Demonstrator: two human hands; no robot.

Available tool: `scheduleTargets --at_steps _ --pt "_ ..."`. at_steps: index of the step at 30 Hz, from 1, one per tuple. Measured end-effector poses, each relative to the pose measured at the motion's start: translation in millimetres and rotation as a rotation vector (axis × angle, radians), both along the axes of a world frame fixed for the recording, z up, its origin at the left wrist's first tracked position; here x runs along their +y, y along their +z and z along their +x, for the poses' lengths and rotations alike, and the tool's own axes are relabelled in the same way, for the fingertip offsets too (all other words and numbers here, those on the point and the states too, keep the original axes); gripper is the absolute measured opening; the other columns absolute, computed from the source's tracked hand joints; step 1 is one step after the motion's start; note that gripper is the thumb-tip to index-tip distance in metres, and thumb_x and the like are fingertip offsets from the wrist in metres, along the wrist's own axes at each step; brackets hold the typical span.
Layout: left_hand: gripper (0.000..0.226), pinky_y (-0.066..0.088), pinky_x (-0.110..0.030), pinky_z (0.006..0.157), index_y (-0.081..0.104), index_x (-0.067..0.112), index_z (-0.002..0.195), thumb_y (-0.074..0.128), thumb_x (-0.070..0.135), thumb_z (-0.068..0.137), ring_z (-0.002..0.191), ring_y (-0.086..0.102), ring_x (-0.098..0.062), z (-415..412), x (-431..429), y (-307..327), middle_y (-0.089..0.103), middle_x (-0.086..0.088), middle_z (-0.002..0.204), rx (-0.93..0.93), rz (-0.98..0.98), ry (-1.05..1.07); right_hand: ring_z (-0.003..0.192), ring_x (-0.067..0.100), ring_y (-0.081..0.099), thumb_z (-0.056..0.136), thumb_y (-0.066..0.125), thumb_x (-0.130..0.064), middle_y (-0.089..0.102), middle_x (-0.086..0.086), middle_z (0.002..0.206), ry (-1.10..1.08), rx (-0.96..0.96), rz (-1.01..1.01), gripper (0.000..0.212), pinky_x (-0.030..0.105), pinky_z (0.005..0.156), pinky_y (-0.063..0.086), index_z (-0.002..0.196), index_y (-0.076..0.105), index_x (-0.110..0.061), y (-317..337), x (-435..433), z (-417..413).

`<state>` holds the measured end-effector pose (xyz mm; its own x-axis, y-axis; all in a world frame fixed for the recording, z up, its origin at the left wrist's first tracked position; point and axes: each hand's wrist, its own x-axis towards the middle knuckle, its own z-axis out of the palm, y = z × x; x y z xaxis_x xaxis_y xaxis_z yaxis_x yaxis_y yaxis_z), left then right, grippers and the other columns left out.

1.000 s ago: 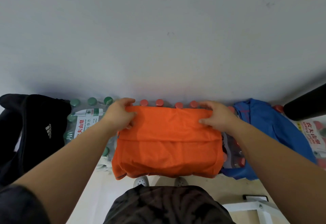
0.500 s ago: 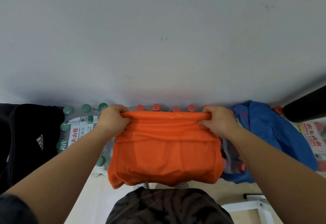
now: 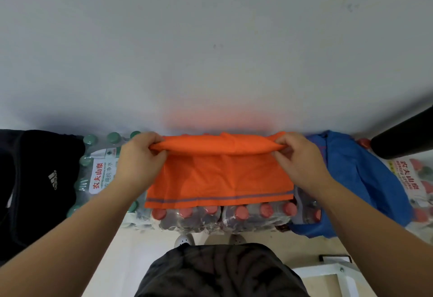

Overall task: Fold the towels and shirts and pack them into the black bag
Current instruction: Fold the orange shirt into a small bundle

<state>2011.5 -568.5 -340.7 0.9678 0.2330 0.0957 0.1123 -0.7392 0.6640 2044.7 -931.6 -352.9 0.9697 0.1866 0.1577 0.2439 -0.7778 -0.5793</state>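
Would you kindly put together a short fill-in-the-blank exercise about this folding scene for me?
1. The shirt gripped by the left hand and the right hand is ____ in colour.
2. The bottles under its near hem have ____ caps.
3. The black bag sits on the person's ____ side.
4. The crumpled garment right of the shirt is ____ in colour.
Missing words: orange; red; left; blue.

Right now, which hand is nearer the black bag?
Left. The left hand grips the left end of the orange shirt, with only the green-capped bottle pack between it and the black bag; the right hand grips the opposite end, beside the blue garment.
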Motion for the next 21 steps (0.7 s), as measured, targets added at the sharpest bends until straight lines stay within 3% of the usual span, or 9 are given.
scheduleTargets --at_steps 2,6,10,13,15,16,17,19,21 --pt "0.019 0.04 -0.026 0.065 0.072 0.017 0.082 0.072 0.001 0.074 0.073 0.059 -0.017 -29 -1 -9 0.067 0.003 0.081 0.001 0.058 -0.048 0.084 0.01 0.059 0.084 0.076 -0.015 0.063 -0.004 0.095 0.014 0.012 -0.03 0.017 0.027 0.078 0.049 0.097 0.067 -0.02 -6 -6 -21" --pt "0.03 0.049 -0.027 0.076 0.075 0.016 0.086 0.077 -0.005 0.065 0.083 0.067 -0.022 -67 1 -31 0.072 0.0 0.1 0.035 0.139 -0.127 0.09 0.008 0.057 0.082 0.077 -0.01 0.063 -0.005 0.099 0.05 0.004 -0.063 0.018 0.024 0.08 0.046 0.095 0.067 -0.018 -18 -11 -49" --pt "0.015 0.058 -0.032 0.07 0.077 0.02 0.084 0.07 0.028 0.073 0.083 0.071 -0.022 -81 3 -39 0.072 0.006 0.102 0.061 0.241 -0.205 0.082 0.012 0.061 0.081 0.079 -0.017 0.064 -0.007 0.097 0.063 0.003 -0.161 0.016 0.02 0.066 0.042 0.09 0.067 -0.02 -23 -14 -58" --pt "0.031 0.057 -0.034 0.06 0.076 0.024 0.076 0.072 0.054 0.076 0.076 0.069 -0.014 -83 5 -40 0.071 0.01 0.094 0.073 0.301 -0.23 0.08 0.006 0.061 0.08 0.073 -0.057 0.06 -0.02 0.101 0.113 0.08 -0.371 0.034 0.023 0.06 0.041 0.08 0.068 -0.024 -23 -16 -64" --pt "0.043 0.054 -0.035 0.059 0.071 0.025 0.072 0.053 0.062 0.085 0.07 0.065 -0.017 -78 5 -37 0.067 0.009 0.081 0.083 0.308 -0.206 0.077 0.002 0.057 0.083 0.048 -0.081 0.056 -0.025 0.098 0.106 0.128 -0.472 0.058 0.023 0.057 0.038 0.074 0.066 -0.026 -19 -15 -64" --pt "0.046 0.052 -0.035 0.057 0.068 0.023 0.071 0.047 0.061 0.088 0.066 0.063 -0.021 -73 5 -34 0.064 0.007 0.076 0.072 0.32 -0.175 0.071 0.006 0.057 0.086 0.035 -0.083 0.058 -0.02 0.09 0.087 0.1 -0.495 0.066 0.024 0.053 0.035 0.073 0.064 -0.026 -15 -12 -62" --pt "0.045 0.05 -0.035 0.055 0.065 0.021 0.071 0.047 0.058 0.088 0.063 0.06 -0.024 -67 4 -31 0.061 0.004 0.073 0.045 0.339 -0.136 0.066 0.012 0.057 0.089 0.027 -0.081 0.059 -0.013 0.082 0.061 0.048 -0.501 0.069 0.026 0.051 0.034 0.073 0.062 -0.024 -10 -8 -58" --pt "0.034 0.045 -0.033 0.055 0.064 0.018 0.073 0.053 0.047 0.086 0.062 0.057 -0.028 -51 -2 -21 0.059 -0.001 0.074 -0.043 0.383 -0.077 0.071 0.02 0.059 0.095 0.03 -0.069 0.061 -0.002 0.083 0.029 -0.075 -0.442 0.062 0.031 0.056 0.041 0.08 0.064 -0.019 -1 6 -44" --pt "0.033 0.049 -0.04 0.067 0.07 0.013 0.09 0.052 0.04 0.085 0.079 0.061 -0.036 -33 -12 -16 0.066 -0.009 0.09 -0.103 0.444 -0.108 0.096 0.026 0.062 0.096 0.038 -0.059 0.065 0.005 0.106 0.043 -0.12 -0.38 0.053 0.038 0.078 0.052 0.102 0.068 -0.016 0 26 -27"
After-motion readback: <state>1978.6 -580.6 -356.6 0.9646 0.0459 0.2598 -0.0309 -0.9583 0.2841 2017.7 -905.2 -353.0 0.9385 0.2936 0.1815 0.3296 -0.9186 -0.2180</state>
